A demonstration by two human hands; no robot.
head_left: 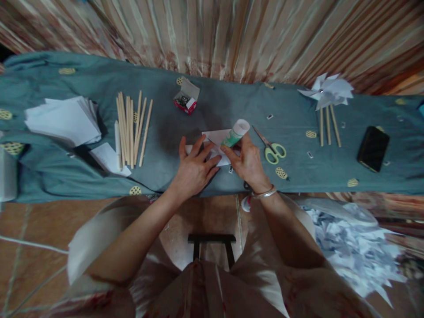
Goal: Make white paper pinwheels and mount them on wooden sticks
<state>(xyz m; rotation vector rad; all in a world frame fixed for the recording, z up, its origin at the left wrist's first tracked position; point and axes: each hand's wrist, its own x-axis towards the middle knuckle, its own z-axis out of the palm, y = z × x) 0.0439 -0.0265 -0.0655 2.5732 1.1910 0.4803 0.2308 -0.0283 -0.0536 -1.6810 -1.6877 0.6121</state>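
Note:
A white sheet of paper (215,136) with cut or folded flaps lies on the cloth in front of me. My left hand (195,167) rests on it with fingers spread, pressing it against the table. In my right hand (247,161) is a green and white glue stick (234,134), tilted, its lower end down at the paper. My fingers hide where that end meets the paper. Just right of that hand lie scissors (273,151) with light green handles, blades pointing up and left.
Wooden sticks (129,128) and a stack of white paper (64,119) lie to the left. A small red box (186,99) of metal bits stands open behind. To the right are paper pinwheels (326,90) on sticks and a black phone (373,148). Paper scraps (357,251) fill a bag below.

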